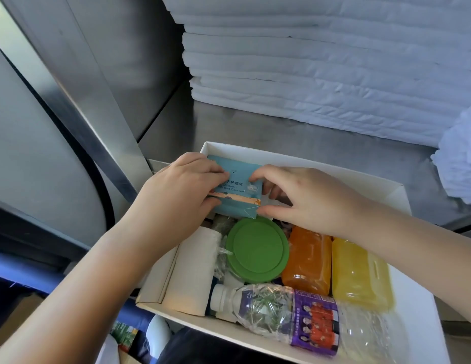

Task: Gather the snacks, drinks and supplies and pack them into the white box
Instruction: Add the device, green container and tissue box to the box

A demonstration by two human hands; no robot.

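While the white box (308,157) lies open on the steel counter (229,124), a person leans over it with both bare hands at its far left corner. Between them is a small blue carton (234,190) with printed lettering, tilted a little, inside the box and just beyond a green-lidded tub (256,249). The left hand (176,187) takes the carton's left end, fingers curled over the top and thumb under the near edge. The right hand (308,198) takes the right end, its grip a pinch with the fingertips on the upper corner and the thumb along the lower one. I cannot tell whether the carton rests on anything beneath it.

The box is well filled. Right of the tub an orange bottle (306,261) and a yellow bottle (360,274) lie side by side, touching. Along the near wall a water bottle (295,313) with a purple label lies on its side, white cap pointing left. A white roll (192,269) lies along the left wall, beside the tub.

Beyond the box, a stack of folded white linen (321,74) stands at the far side of the counter, and a crumpled white cloth (460,158) sits at the right edge.
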